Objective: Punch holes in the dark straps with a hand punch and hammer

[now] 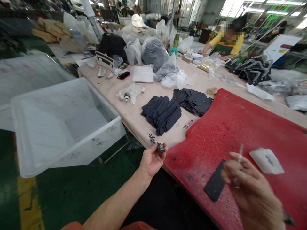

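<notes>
My left hand is raised at the table's near edge, its fingers closed around a small shiny metal hardware piece; its exact kind is unclear. Over the red mat, my right hand is smeared by motion. A thin, pale stick-like tool pokes up from its bent fingers. Beside those fingertips is a dark, rounded strip of material; whether they touch it cannot be made out. To the right of the hand, a white block with a dark hollow sits on the mat.
Stacks of dark cut pieces lie on the pale tabletop, with thread snips nearby. A large white bin stands at the left. Plastic bags and a phone are farther back. Across the table, a person is at work.
</notes>
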Available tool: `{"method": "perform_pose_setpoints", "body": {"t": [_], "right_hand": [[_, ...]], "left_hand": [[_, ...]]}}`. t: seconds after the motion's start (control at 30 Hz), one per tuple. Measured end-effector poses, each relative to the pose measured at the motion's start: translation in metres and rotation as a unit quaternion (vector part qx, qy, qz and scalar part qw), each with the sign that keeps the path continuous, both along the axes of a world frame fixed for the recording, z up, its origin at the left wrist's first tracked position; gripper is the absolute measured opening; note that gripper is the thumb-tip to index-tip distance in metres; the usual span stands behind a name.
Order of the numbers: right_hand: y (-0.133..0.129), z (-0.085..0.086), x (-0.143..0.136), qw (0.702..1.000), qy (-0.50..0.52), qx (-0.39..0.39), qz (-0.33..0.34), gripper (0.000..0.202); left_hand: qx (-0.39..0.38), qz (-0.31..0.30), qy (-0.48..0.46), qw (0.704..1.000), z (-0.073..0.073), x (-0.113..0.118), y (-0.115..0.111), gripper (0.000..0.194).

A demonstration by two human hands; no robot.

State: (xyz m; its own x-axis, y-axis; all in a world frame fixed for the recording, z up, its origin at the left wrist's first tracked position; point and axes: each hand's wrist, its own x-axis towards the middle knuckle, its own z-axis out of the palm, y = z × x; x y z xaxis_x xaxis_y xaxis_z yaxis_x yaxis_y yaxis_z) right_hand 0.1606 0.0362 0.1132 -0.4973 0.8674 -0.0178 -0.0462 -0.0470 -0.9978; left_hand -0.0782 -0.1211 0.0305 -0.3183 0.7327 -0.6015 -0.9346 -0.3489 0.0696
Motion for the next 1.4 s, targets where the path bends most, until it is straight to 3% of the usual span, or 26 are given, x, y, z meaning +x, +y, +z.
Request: {"method": "perform_pose_setpoints", "body": {"t": [0.07, 0.13, 0.27, 0.43, 0.7, 0.8, 0.87, 0.97, 1.07, 1.27, 1.4], "right_hand": [[-0.029, -0.003, -0.059, 0.992, 0.071, -0.095, 0.053, 0.024], [-0.057, -0.005, -0.104, 0.984, 0.115, -0.112, 0.074, 0.012], [-0.09, -0.02, -0.143, 0.997, 0.054, 0.018, 0.049, 0.01], [-0.104, -0.041, -0.146, 0.989, -0.003, 0.137, 0.05, 0.006], [-0.111, -0.046, -0.154, 0.995, -0.034, 0.09, 0.036, 0.013], [-0.108, -0.044, -0.153, 0.99, -0.031, 0.126, 0.057, 0.01], [-0.104, -0.042, -0.152, 0.972, -0.027, 0.209, 0.1, 0.011], [-0.094, -0.038, -0.151, 0.915, -0.015, 0.35, 0.202, 0.022], [-0.088, -0.038, -0.152, 0.873, -0.019, 0.417, 0.251, 0.024], [-0.092, -0.047, -0.151, 0.914, -0.026, 0.316, 0.254, 0.016], [-0.1, -0.047, -0.151, 0.921, -0.012, 0.309, 0.238, 0.015]], "left_hand": [[-0.002, 0.024, -0.01, 1.0, 0.004, 0.002, -0.006, 0.019], [0.001, 0.045, -0.008, 0.999, 0.006, 0.003, -0.013, 0.02], [0.002, 0.068, -0.002, 0.998, 0.004, 0.003, -0.026, 0.023], [0.013, 0.075, -0.007, 0.997, 0.0, 0.002, -0.034, 0.024], [0.008, 0.081, -0.006, 0.997, -0.002, 0.0, -0.033, 0.018], [0.006, 0.082, 0.0, 0.997, -0.001, -0.002, -0.034, 0.017], [-0.001, 0.083, -0.006, 0.996, 0.0, -0.003, -0.035, 0.018], [-0.012, 0.083, -0.018, 0.996, 0.003, -0.004, -0.038, 0.023], [-0.014, 0.071, -0.021, 0.997, 0.003, -0.003, -0.04, 0.023], [-0.004, 0.057, -0.021, 0.998, -0.003, 0.001, -0.044, 0.018], [-0.005, 0.063, -0.018, 0.998, -0.002, -0.001, -0.048, 0.018]]}}
